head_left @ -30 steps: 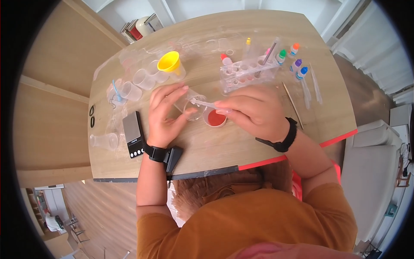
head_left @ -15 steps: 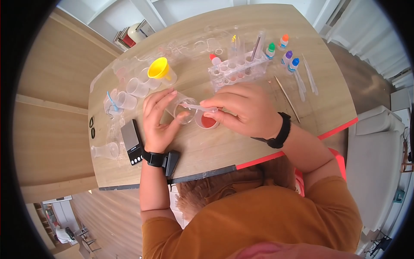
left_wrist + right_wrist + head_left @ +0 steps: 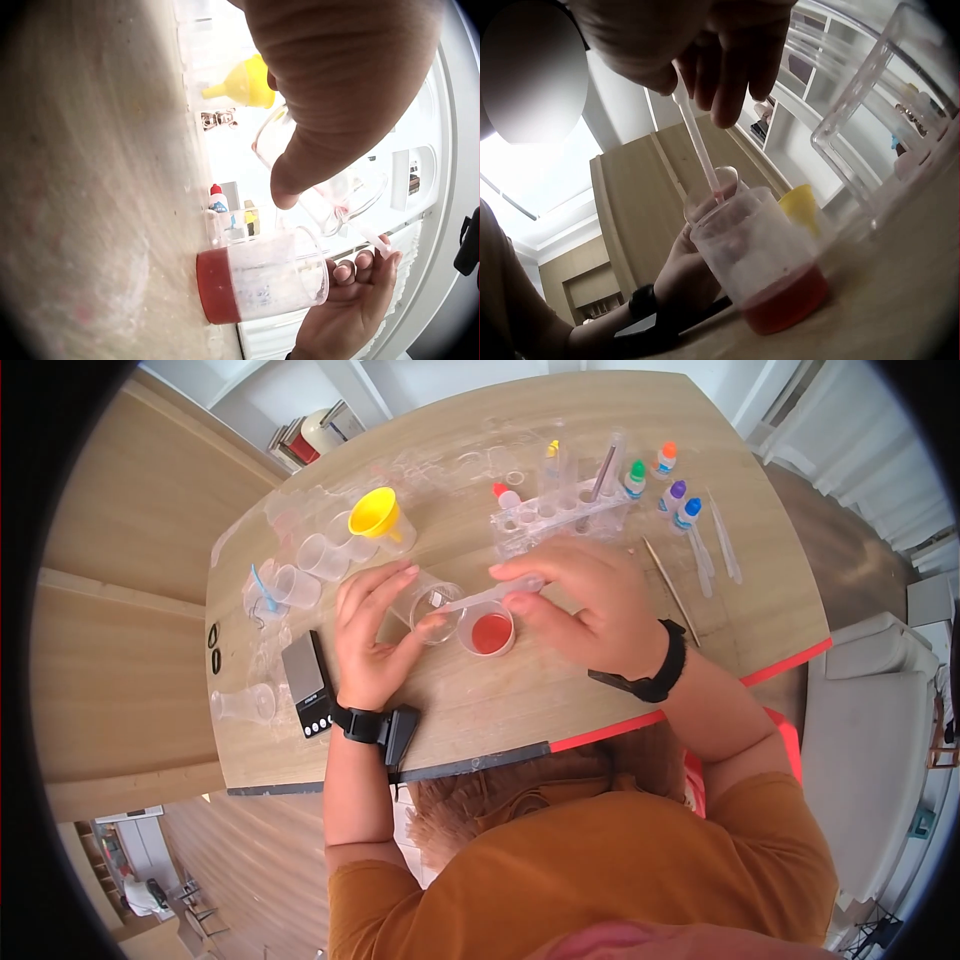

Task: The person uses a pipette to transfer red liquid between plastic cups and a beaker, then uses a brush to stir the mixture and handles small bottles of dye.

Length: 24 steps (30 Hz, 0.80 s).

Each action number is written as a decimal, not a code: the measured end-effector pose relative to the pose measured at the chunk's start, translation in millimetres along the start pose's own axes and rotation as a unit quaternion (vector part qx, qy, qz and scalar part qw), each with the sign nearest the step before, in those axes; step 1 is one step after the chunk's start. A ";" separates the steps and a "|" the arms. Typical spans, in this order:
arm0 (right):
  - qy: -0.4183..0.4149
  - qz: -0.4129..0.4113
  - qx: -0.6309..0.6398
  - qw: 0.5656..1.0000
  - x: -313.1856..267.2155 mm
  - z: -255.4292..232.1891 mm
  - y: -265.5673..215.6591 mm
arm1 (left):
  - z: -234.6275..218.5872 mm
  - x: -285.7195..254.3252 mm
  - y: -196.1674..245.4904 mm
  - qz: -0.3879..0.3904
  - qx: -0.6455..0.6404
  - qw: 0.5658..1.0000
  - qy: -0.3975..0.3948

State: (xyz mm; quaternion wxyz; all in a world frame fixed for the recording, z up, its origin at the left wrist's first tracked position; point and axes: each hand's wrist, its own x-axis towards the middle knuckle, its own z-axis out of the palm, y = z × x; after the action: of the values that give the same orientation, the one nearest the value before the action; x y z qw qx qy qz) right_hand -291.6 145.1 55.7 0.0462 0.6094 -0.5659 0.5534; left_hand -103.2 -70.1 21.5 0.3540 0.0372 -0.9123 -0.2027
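My left hand [image 3: 370, 650] holds a clear beaker [image 3: 407, 598] tilted, its mouth toward my right hand, thumb at the rim. Between thumb and fingers my right hand [image 3: 605, 610] pinches the bulb end of a plastic pipette [image 3: 490, 595]. The pipette's narrow end reaches into the beaker's mouth, with a little pink liquid near its tip in the right wrist view. Just below, a translucent plastic cup [image 3: 277, 270] stands upright on the table with red liquid [image 3: 217, 285] in its bottom. The pipette slants across above this cup's rim in the head view.
A black scale [image 3: 308, 682] and a clear flask [image 3: 242, 704] lie at left. Behind are plastic cups [image 3: 322, 558] and a yellow funnel [image 3: 374, 512]. A test tube rack [image 3: 560, 518], dropper bottles [image 3: 687, 513], a wooden stick [image 3: 672, 592] and more pipettes [image 3: 722, 540] are at right.
The pipette's bulb end has swung up and away from me as my right hand turned, showing more of the red cup. My left hand still holds the beaker. The head view has shifted slightly.
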 end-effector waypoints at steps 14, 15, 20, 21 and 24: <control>0.097 -0.039 -0.030 0.994 2.8 -9.8 -1.4 | -2.4 4.0 4.6 -0.009 -0.005 1.000 -0.012; 0.090 -0.048 -0.052 0.993 3.2 -9.8 -1.1 | -2.2 3.9 4.2 -0.007 -0.009 1.000 -0.013; 0.095 -0.057 -0.034 0.993 2.5 -3.8 3.8 | -2.1 3.3 2.9 -0.003 -0.009 1.000 -0.014; 0.096 -0.056 -0.035 0.993 2.4 -3.5 3.9 | -2.0 3.4 3.0 -0.003 -0.009 1.000 -0.014; 0.092 -0.051 -0.036 0.994 2.1 -3.2 3.8 | -2.0 3.5 2.8 -0.003 -0.011 1.000 -0.014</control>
State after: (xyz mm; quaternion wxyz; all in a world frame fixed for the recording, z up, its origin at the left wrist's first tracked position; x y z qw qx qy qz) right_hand -297.0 144.5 56.3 0.1480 0.5815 -0.5473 0.5835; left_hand -104.3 -69.0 26.1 0.3408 0.0331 -0.9149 -0.2139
